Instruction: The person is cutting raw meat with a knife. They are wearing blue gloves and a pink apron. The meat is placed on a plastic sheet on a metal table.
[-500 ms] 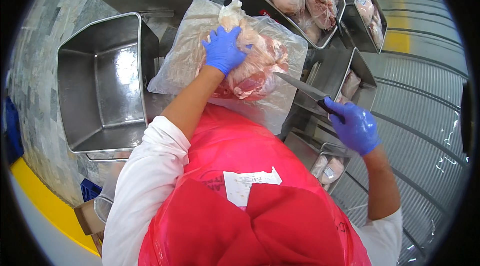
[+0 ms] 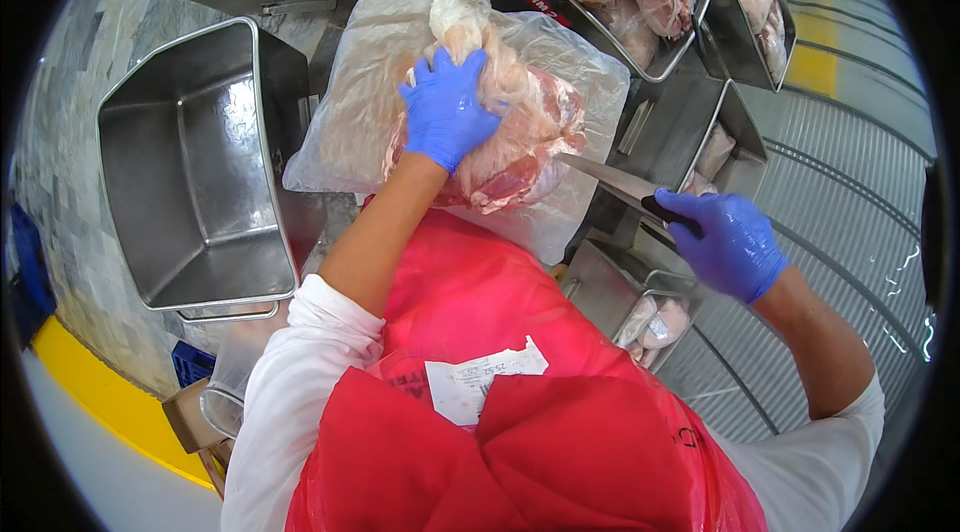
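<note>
Knife (image 2: 620,182) slightly flatter, tip leftward at meat (image 2: 535,147)

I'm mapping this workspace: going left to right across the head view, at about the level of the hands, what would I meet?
Large metal bin → blue-gloved left hand on raw meat → knife blade → blue-gloved right hand → ribbed surface.
</note>
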A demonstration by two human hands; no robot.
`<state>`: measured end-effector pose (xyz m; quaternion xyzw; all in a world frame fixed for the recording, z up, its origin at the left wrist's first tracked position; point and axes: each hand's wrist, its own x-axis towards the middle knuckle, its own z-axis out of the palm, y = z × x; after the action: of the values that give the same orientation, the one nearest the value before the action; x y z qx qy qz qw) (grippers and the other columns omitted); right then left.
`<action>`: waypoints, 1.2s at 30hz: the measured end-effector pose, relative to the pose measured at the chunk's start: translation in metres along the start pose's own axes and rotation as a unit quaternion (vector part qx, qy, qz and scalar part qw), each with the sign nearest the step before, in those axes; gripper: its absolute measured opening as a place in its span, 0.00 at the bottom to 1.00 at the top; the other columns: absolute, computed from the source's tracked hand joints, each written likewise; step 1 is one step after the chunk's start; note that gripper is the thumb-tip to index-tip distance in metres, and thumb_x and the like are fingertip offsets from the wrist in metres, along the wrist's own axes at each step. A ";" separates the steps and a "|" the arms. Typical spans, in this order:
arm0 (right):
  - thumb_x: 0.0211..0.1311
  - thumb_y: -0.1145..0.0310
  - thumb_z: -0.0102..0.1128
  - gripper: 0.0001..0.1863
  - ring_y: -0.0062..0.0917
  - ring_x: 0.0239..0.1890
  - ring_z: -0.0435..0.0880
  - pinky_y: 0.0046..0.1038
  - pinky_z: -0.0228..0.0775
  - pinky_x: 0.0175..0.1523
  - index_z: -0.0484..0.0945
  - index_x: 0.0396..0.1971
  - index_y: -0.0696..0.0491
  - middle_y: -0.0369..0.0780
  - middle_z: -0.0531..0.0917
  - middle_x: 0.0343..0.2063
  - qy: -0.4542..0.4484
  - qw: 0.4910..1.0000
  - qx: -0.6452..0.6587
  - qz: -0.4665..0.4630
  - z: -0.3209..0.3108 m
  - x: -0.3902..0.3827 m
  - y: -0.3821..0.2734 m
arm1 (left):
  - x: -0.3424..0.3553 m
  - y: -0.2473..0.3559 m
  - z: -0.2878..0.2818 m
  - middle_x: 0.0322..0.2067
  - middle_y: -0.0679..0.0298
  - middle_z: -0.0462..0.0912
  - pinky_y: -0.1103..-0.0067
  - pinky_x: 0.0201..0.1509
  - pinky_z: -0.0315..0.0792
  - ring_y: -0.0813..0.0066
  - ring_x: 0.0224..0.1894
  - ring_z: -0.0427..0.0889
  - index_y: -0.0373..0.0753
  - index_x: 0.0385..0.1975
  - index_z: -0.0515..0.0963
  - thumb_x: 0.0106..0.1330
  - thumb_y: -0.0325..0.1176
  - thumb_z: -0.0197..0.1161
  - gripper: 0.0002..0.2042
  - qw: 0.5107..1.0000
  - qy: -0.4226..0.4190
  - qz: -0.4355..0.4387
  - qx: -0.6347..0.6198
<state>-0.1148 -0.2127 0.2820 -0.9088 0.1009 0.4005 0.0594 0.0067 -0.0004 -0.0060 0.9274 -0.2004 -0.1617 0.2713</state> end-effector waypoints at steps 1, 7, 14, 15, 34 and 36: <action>0.64 0.65 0.63 0.20 0.49 0.35 0.86 0.45 0.79 0.41 0.84 0.57 0.45 0.51 0.86 0.32 0.001 1.000 0.008 0.010 0.007 -0.001 0.001 | 0.000 0.001 0.000 0.57 0.49 0.71 0.39 0.60 0.65 0.40 0.62 0.69 0.56 0.62 0.75 0.53 0.54 0.72 0.34 1.000 -0.002 0.001 0.003; 0.66 0.61 0.64 0.24 0.45 0.30 0.85 0.44 0.78 0.37 0.80 0.62 0.41 0.48 0.83 0.28 0.145 0.985 0.089 0.012 0.120 -0.032 0.037 | 0.005 0.008 -0.004 0.57 0.50 0.72 0.40 0.60 0.65 0.40 0.61 0.70 0.57 0.62 0.75 0.53 0.55 0.72 0.33 0.999 0.011 0.019 0.029; 0.66 0.61 0.66 0.30 0.42 0.22 0.81 0.43 0.75 0.29 0.74 0.69 0.36 0.44 0.79 0.23 0.276 0.955 0.102 -0.019 0.276 -0.032 0.073 | 0.002 0.019 -0.003 0.61 0.48 0.72 0.39 0.62 0.66 0.40 0.62 0.72 0.57 0.64 0.76 0.56 0.57 0.71 0.33 0.997 0.003 0.014 0.069; 0.66 0.61 0.66 0.30 0.42 0.22 0.81 0.43 0.76 0.29 0.74 0.69 0.36 0.44 0.79 0.23 0.293 0.948 0.125 -0.020 0.293 -0.022 0.074 | 0.004 0.018 -0.005 0.62 0.48 0.72 0.41 0.64 0.66 0.39 0.63 0.71 0.57 0.65 0.75 0.57 0.57 0.70 0.34 0.997 0.001 0.010 0.076; 0.67 0.58 0.64 0.24 0.45 0.30 0.84 0.44 0.76 0.37 0.80 0.63 0.34 0.47 0.82 0.25 0.251 0.964 0.080 0.028 0.192 -0.103 0.003 | 0.009 0.000 -0.001 0.63 0.46 0.73 0.47 0.65 0.68 0.42 0.64 0.74 0.58 0.68 0.73 0.59 0.65 0.64 0.36 0.998 0.005 0.008 0.054; 0.68 0.58 0.62 0.22 0.47 0.32 0.85 0.46 0.76 0.38 0.80 0.62 0.34 0.48 0.84 0.27 0.229 0.972 0.051 0.018 0.174 -0.092 -0.003 | 0.010 0.002 -0.002 0.63 0.47 0.73 0.46 0.65 0.67 0.41 0.64 0.73 0.57 0.67 0.73 0.59 0.66 0.64 0.37 0.999 0.002 0.015 0.046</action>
<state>-0.2995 -0.1647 0.2334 -0.9701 0.1483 0.1774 0.0738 0.0163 -0.0054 -0.0051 0.9361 -0.2206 -0.1468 0.2314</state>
